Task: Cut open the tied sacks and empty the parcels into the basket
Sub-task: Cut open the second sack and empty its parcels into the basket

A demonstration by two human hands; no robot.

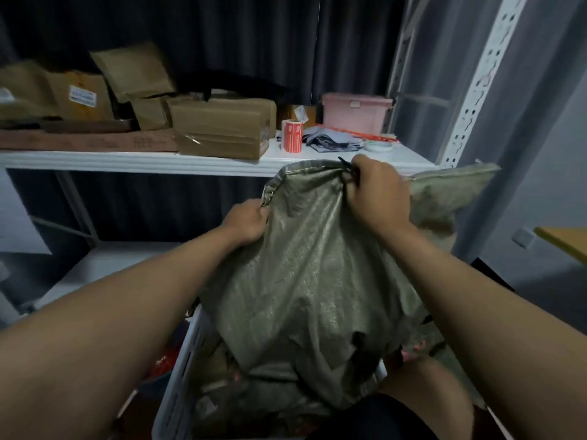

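A grey-green woven sack [305, 274] is held upended over a white slotted basket [178, 385], its seamed end up. My left hand [246, 222] grips the sack's upper left corner. My right hand [376, 188] grips the upper right corner, with a thin black thing, perhaps a tie, sticking out of the fist. The sack's lower end sags into the basket among brown parcels [216, 369]. A second grey-green sack [448, 198] leans behind my right hand.
A white shelf [127, 160] ahead carries cardboard boxes [222, 128], a red label roll [292, 134], a pink tub [355, 112] and a tape roll [378, 146]. A perforated white upright [473, 90] stands at right. My knee is at bottom right.
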